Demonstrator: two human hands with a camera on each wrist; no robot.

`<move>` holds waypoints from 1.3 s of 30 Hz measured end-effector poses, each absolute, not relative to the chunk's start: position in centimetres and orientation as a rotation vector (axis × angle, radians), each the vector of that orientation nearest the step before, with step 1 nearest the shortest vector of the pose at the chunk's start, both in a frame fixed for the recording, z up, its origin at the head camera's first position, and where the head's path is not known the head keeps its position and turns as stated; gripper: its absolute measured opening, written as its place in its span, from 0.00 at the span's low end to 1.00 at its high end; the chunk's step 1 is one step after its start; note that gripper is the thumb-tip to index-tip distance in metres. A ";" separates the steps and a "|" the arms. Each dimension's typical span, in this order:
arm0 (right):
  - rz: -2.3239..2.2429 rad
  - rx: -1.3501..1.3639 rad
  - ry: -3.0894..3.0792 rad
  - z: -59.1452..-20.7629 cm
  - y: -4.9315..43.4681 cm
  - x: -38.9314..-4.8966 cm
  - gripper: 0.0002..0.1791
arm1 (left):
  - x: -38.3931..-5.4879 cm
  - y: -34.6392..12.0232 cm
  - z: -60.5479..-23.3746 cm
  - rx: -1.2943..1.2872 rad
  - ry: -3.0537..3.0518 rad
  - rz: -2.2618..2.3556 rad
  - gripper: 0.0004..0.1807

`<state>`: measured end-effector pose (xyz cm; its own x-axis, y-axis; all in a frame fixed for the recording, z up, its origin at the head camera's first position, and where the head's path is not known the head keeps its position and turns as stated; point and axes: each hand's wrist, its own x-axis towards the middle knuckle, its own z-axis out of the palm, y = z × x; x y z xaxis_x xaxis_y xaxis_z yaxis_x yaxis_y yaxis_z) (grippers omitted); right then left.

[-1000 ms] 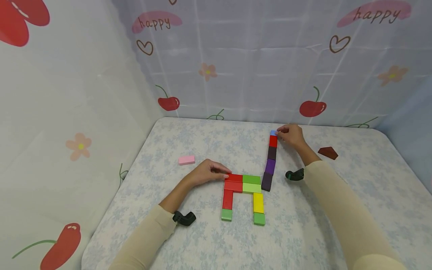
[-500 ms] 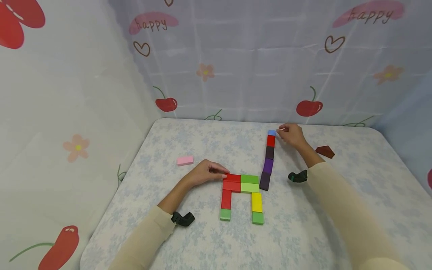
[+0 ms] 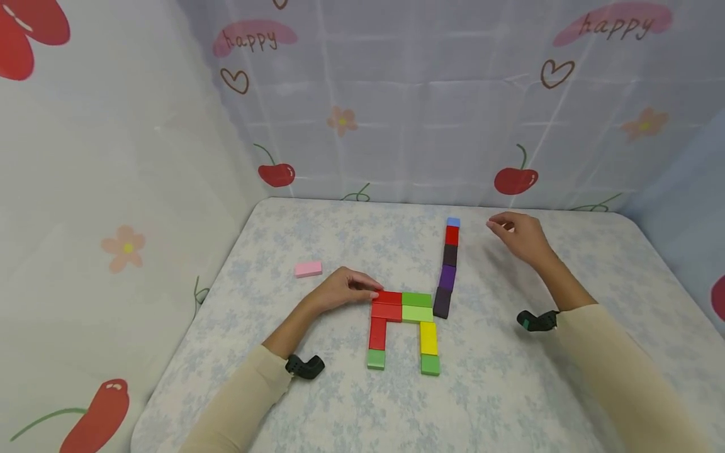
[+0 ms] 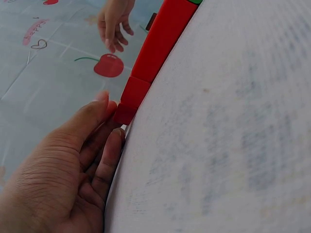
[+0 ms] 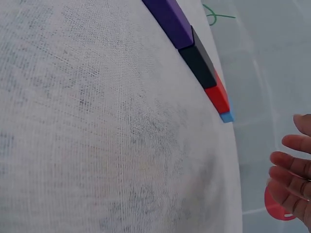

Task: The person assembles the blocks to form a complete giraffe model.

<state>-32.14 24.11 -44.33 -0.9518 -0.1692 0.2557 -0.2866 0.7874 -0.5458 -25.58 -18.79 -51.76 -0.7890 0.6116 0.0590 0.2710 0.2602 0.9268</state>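
Note:
My left hand (image 3: pixel 342 290) rests at the left of a flat block figure, fingertips right at the corner of the far red block (image 3: pixel 389 297). In the left wrist view its fingers (image 4: pixel 111 150) are loosely bent beside the red end block (image 4: pixel 125 114). A second red block (image 3: pixel 387 312), green blocks (image 3: pixel 416 307) and two legs, one red (image 3: pixel 377 333) and one yellow (image 3: pixel 428 338), complete the figure. From its right runs a line of dark, purple (image 3: pixel 447 277), red and blue (image 3: pixel 453 222) blocks. Right of the line, my right hand (image 3: pixel 520 238) is raised, holding nothing.
A pink block (image 3: pixel 308 269) lies behind my left hand. My right hand and wrist hide the brown piece in the head view; part of a brown piece (image 4: pixel 151 22) shows in the left wrist view. A patterned curtain (image 3: pixel 408 126) rises behind the table's far edge.
My right hand has left the blue block at the line's far end and moved right, over the brown piece. The left hand stays at the red block.

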 end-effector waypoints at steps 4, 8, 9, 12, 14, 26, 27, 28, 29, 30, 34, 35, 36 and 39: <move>0.874 0.336 -2.795 -44.1 25.3 -31.0 0.21 | -25.6 -18.9 -51.7 0.818 2.226 1.543 0.13; 0.832 0.328 -2.757 -44.3 27.0 -30.0 0.19 | -25.5 -18.8 -51.7 0.822 2.226 1.532 0.13; 0.819 0.325 -2.755 -44.4 27.4 -29.9 0.19 | -25.6 -18.8 -51.7 0.821 2.226 1.531 0.13; 0.787 0.309 -2.767 -44.7 28.8 -29.6 0.20 | -25.6 -18.8 -51.8 0.816 2.222 1.533 0.13; 0.758 0.290 -2.793 -44.9 29.7 -29.6 0.21 | -25.5 -18.7 -51.8 0.813 2.219 1.536 0.13; 0.821 0.177 -2.938 -46.2 33.0 -29.1 0.22 | -25.6 -18.7 -51.7 0.816 2.217 1.552 0.14; 0.831 0.188 -2.933 -46.2 33.1 -29.1 0.22 | -25.7 -18.8 -51.8 0.815 2.220 1.551 0.13; 0.841 0.198 -2.926 -46.3 33.2 -29.1 0.22 | -25.7 -18.8 -51.8 0.814 2.222 1.549 0.13; 0.843 0.206 -2.921 -46.3 33.3 -29.1 0.22 | -25.7 -18.8 -51.8 0.814 2.224 1.549 0.13; 0.846 0.205 -2.919 -46.4 33.4 -29.1 0.22 | -25.7 -18.8 -51.8 0.814 2.224 1.548 0.13; 0.860 0.206 -2.916 -46.7 33.7 -29.2 0.22 | -25.6 -18.7 -51.7 0.817 2.215 1.552 0.13; 0.860 0.209 -2.918 -46.8 33.8 -29.2 0.23 | -25.6 -18.7 -51.7 0.818 2.213 1.552 0.14; 0.857 0.211 -2.922 -46.9 33.9 -29.2 0.23 | -25.6 -18.7 -51.7 0.816 2.210 1.553 0.14; 0.868 0.197 -2.931 -47.2 34.1 -29.2 0.25 | -25.5 -18.7 -51.7 0.816 2.202 1.561 0.14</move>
